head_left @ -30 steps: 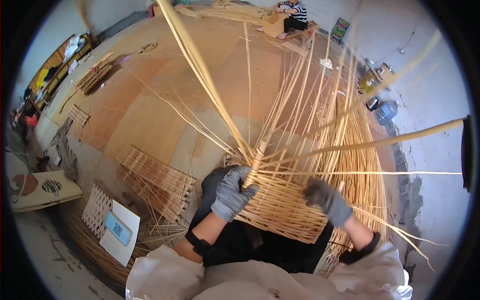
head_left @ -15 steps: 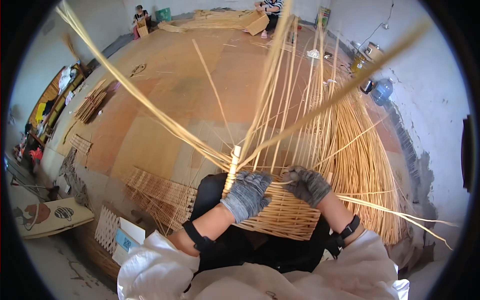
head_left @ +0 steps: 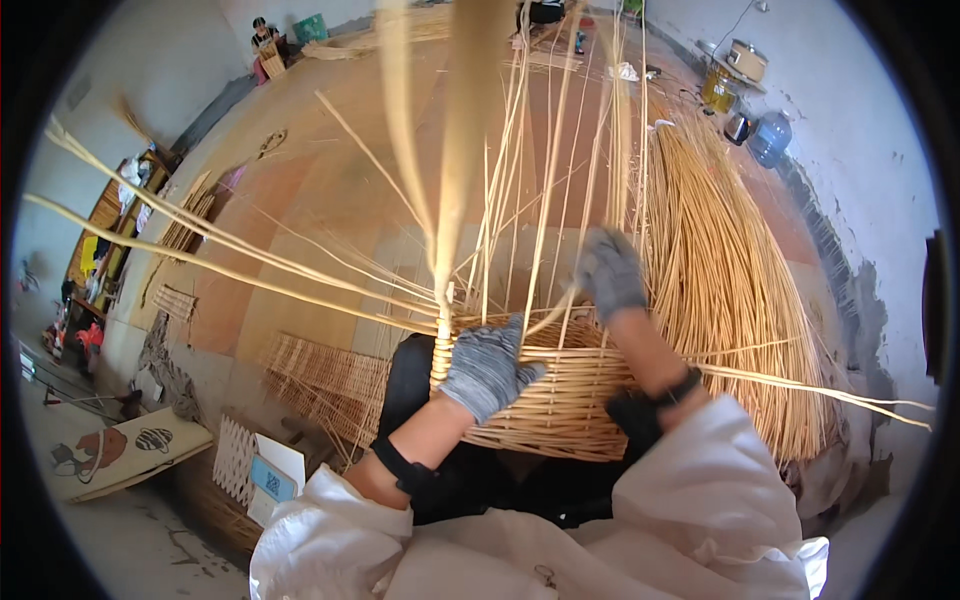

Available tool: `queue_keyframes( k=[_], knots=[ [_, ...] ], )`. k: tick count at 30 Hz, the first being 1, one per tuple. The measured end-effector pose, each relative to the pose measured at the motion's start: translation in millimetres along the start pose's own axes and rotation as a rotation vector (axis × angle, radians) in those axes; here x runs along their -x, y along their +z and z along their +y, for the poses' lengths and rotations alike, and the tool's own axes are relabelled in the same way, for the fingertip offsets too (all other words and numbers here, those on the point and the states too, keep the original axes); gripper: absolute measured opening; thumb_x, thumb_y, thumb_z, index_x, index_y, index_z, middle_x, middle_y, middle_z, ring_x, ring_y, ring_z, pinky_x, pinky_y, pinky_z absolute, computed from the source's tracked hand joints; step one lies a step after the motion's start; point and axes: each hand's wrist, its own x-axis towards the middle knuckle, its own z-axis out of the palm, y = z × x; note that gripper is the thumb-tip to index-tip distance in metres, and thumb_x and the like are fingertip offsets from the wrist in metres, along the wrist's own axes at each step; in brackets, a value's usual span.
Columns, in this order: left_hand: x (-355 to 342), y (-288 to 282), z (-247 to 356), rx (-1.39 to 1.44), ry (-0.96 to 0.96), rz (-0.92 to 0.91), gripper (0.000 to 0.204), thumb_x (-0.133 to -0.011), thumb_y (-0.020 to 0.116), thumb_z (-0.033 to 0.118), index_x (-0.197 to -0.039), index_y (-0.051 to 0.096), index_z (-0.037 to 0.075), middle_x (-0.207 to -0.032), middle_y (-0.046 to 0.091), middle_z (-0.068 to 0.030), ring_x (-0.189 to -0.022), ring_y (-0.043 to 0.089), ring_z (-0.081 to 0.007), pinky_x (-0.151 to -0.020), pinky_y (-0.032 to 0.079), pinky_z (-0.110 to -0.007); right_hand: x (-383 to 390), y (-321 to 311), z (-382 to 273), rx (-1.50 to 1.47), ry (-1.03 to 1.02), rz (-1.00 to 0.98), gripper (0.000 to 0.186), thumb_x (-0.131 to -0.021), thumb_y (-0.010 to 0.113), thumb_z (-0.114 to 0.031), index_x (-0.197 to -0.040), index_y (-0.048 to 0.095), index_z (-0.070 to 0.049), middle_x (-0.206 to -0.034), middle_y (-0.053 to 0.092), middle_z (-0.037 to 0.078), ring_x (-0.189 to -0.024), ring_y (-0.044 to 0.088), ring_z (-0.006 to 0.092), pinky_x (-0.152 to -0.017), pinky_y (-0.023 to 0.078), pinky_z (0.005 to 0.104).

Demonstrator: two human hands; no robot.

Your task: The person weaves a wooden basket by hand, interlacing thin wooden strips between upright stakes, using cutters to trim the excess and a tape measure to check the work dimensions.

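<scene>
Wicker basket (head_left: 570, 405), left hand (head_left: 490, 370) against wall

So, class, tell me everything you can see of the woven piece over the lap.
The woven piece is golden tan and looks like cane or willow. Close horizontal rows form its near wall, with a ribbed, wrapped post at its left end. It looks unfinished: long rods rise and spread from it. It lies over dark trousers. The gloved left grip rests against it; the blurred right grip is above its upper edge.
</scene>
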Motion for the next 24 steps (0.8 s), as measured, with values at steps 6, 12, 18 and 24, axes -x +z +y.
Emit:
queue_keyframes(
  k=[6,12,18,24],
  knots=[
    [-58,-25,-18,0.642,-0.217,-0.317,0.035,-0.091,0.050,0.036,-0.100,0.067,0.007,-0.098,0.067,-0.0132,-0.088,0.063,-0.0304,-0.081,0.048,-0.035,92,10,-109,-0.624,0.232,0.117,0.022,-0.096,0.045,-0.020,-0.093,0.059,-0.004,-0.067,0.053,0.002,-0.055,0.051,0.0116,-0.058,0.054,0.0331],
    [-70,-50,6,-0.145,0.114,-0.435,0.030,-0.083,0.056,0.025,-0.105,0.066,0.008,-0.110,0.064,-0.0137,-0.099,0.061,-0.0335,-0.086,0.048,-0.038,89,12,-125,-0.464,0.107,0.056,0.008,-0.091,0.055,-0.007,-0.094,0.058,0.000,-0.076,0.058,0.006,-0.061,0.057,0.0136,-0.064,0.056,0.0321],
    [-72,-43,36,0.263,-0.017,-0.111,0.042,-0.084,0.060,0.038,-0.108,0.065,0.003,-0.104,0.065,-0.0204,-0.094,0.062,-0.0341,-0.085,0.048,-0.037,96,-63,-124,-0.389,0.529,0.328,0.011,-0.091,0.051,-0.003,-0.101,0.051,0.001,-0.084,0.061,0.013,-0.081,0.066,0.0274,-0.072,0.060,0.0371],
    [-62,-8,50,0.519,-0.212,-0.032,0.037,-0.074,0.074,0.040,-0.088,0.070,0.007,-0.083,0.069,-0.0130,-0.077,0.066,-0.0252,-0.074,0.051,-0.034,4,-21,-130,1.152,-0.230,-0.019,0.049,-0.086,0.058,-0.007,-0.132,0.039,-0.009,-0.109,0.055,0.015,-0.099,0.059,0.0266,-0.083,0.054,0.0336]
  ],
)
